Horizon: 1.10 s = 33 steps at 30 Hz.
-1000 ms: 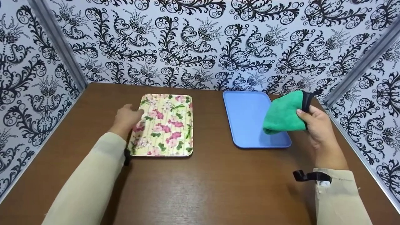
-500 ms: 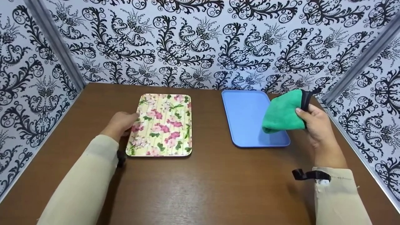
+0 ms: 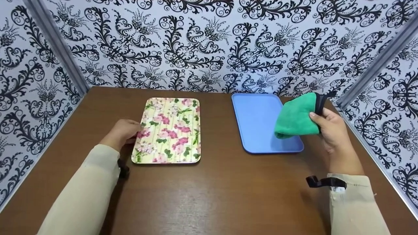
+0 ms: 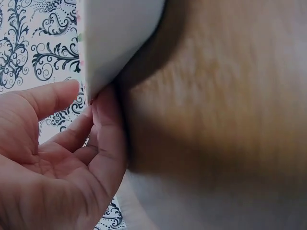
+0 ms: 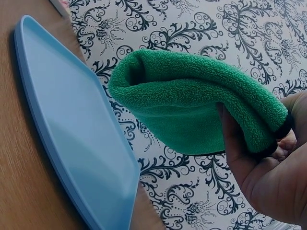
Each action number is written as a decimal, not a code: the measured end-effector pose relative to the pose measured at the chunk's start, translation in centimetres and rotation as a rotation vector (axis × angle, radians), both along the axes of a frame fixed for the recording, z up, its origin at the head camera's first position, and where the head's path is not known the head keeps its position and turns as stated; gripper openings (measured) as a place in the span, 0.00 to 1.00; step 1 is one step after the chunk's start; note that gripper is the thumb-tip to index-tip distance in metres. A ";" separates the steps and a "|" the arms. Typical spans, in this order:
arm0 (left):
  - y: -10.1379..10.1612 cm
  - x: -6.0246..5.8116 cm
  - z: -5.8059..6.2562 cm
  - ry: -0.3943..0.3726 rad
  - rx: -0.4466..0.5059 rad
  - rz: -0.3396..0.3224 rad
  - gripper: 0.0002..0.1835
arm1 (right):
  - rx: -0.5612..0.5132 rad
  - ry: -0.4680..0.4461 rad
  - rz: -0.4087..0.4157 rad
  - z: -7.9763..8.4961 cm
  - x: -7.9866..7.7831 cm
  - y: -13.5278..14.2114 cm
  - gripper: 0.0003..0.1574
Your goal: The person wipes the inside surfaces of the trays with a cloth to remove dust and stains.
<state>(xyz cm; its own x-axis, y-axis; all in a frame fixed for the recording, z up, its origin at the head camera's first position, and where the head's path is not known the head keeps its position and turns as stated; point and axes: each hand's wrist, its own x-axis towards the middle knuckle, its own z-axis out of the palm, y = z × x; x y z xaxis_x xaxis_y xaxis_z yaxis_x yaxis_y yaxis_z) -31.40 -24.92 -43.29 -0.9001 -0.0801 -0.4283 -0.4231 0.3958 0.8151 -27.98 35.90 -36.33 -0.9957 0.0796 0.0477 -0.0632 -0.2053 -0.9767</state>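
Note:
A floral tray (image 3: 169, 130) with pink blossoms on pale yellow lies flat on the left of the table. My left hand (image 3: 124, 130) is at its left edge, thumb by the top surface. In the left wrist view the fingers (image 4: 108, 115) curl under the rim, against the tray's white underside (image 4: 115, 43). On the other side, my right hand (image 3: 333, 130) pinches a folded green cloth (image 3: 297, 116) with black edging, thumb on top. The cloth is held up over the right part of a blue tray (image 3: 261, 127); its loose fold points left.
The brown table (image 3: 196, 195) runs up to a back wall (image 3: 196, 42) with black scroll patterns on white. Similar side walls stand at left and right, joined by grey corner strips (image 3: 55, 45). Bare table lies between the two trays.
My left hand has drawn back from over the floral tray's left part to its edge, with the fingers now under the rim. The right hand and cloth stay nearly still.

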 end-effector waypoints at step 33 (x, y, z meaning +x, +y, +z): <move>0.9 0.9 1.0 0.146 -0.133 0.029 0.18 | 0.049 -0.010 -0.010 0.0 -0.1 0.1 0.09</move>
